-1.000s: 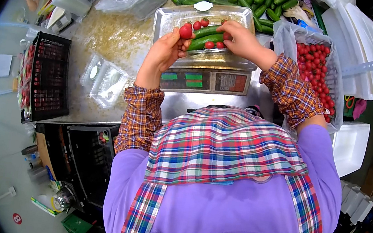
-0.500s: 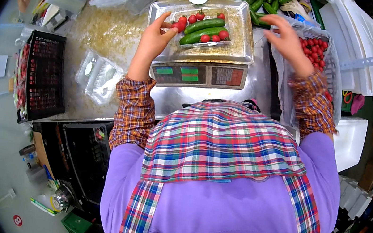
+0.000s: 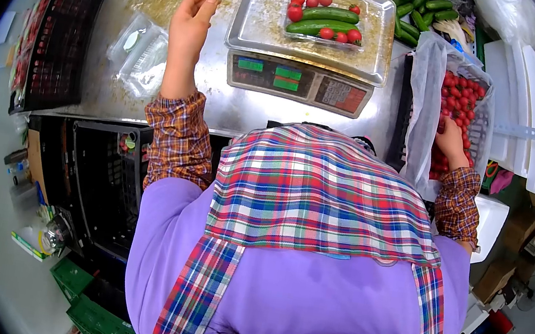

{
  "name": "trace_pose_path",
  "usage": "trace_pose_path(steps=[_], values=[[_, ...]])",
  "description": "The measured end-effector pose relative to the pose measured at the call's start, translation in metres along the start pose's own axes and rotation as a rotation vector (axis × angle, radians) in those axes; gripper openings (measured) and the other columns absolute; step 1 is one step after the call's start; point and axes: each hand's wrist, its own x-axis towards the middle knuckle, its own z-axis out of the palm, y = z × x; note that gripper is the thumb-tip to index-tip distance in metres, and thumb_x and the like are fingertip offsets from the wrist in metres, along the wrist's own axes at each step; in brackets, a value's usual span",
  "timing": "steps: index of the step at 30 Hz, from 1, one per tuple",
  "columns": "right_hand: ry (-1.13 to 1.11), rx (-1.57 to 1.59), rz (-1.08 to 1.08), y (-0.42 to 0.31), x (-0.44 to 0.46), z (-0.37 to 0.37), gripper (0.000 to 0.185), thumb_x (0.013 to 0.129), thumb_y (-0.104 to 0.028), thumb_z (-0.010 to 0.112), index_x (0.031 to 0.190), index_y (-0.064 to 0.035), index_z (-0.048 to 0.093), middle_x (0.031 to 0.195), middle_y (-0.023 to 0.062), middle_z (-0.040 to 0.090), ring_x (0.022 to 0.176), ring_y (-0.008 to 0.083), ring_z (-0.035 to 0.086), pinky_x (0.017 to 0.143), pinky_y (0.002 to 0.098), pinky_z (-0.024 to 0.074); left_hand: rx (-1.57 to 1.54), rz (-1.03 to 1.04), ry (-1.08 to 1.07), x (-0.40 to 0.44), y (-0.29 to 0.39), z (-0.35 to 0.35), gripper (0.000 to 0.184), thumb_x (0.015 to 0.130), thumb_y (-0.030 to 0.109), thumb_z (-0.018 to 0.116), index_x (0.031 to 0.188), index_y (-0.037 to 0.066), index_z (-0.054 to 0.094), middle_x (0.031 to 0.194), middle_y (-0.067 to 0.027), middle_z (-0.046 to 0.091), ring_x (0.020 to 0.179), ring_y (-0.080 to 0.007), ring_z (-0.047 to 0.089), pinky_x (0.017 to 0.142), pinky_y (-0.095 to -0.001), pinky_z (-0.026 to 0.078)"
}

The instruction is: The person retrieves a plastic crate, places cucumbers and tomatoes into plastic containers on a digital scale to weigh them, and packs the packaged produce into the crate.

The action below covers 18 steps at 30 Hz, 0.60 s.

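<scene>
Head view. The two hands are well apart. The left hand (image 3: pixel 190 28) is raised over the table (image 3: pixel 208 104), left of the scale (image 3: pixel 272 83); its wrist is straight, its fingers point toward the table's far edge, and the fingers and thumb are loosely bent. The right hand (image 3: pixel 450 139) reaches down, fingers lowest, into the lined crate (image 3: pixel 423 114) at the table's right edge, among the tomatoes (image 3: pixel 462 98); whether the fingers are clamped on one cannot be told.

One clear box (image 3: pixel 340 3) lies on the scale's single metal pan (image 3: pixel 259 29), nearer the pan's far edge than its near one. It contains two cucumbers (image 3: pixel 321 27), side by side, and eight small tomatoes (image 3: pixel 295 12): five around the far and left sides, three in a row along the near side. The cucumber heap (image 3: pixel 434 4) at the table's far right corner and the crate's tomatoes are too many to count. One black crate (image 3: pixel 62 46) stands at the table's left edge; between it and the left hand lie clear containers (image 3: pixel 141 67), number uncertain.
</scene>
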Motion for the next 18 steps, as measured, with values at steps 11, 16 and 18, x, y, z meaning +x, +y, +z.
trace_pose_path(steps=[11, 16, 18], values=[[0.032, -0.002, 0.059, 0.022, 0.013, 0.024, 0.049, 0.076, -0.022, 0.067, 0.119, -0.0053, 0.05, 0.105, 0.0241, 0.057, 0.095, 0.0403, 0.056, 0.082, 0.043, 0.0465, -0.168, -0.157, -0.126, -0.024, -0.015, 0.013, 0.034, 0.093, 0.023, 0.054, 0.121, 0.004, 0.054, 0.105, -0.0054, 0.063, 0.092, -0.0127, 0.055, 0.074, -0.0257, 0.044], [0.129, 0.042, -0.063, 0.018, 0.011, 0.026, 0.03, 0.078, -0.018, 0.063, 0.103, -0.0028, 0.053, 0.097, 0.0219, 0.06, 0.088, 0.0389, 0.058, 0.075, 0.0448, 0.0468, -0.091, -0.149, -0.15, -0.035, -0.019, 0.017, 0.033, 0.09, 0.021, 0.057, 0.117, 0.002, 0.055, 0.098, -0.0048, 0.066, 0.082, -0.0091, 0.056, 0.068, -0.0233, 0.043], [0.163, 0.117, -0.069, 0.009, 0.012, 0.026, 0.025, 0.078, -0.016, 0.062, 0.097, -0.0023, 0.054, 0.093, 0.0205, 0.061, 0.088, 0.0373, 0.059, 0.074, 0.0449, 0.0462, -0.049, -0.156, -0.178, -0.034, -0.031, 0.015, 0.034, 0.089, 0.021, 0.058, 0.118, 0.003, 0.055, 0.098, -0.0045, 0.066, 0.083, -0.0091, 0.057, 0.068, -0.0231, 0.042]])
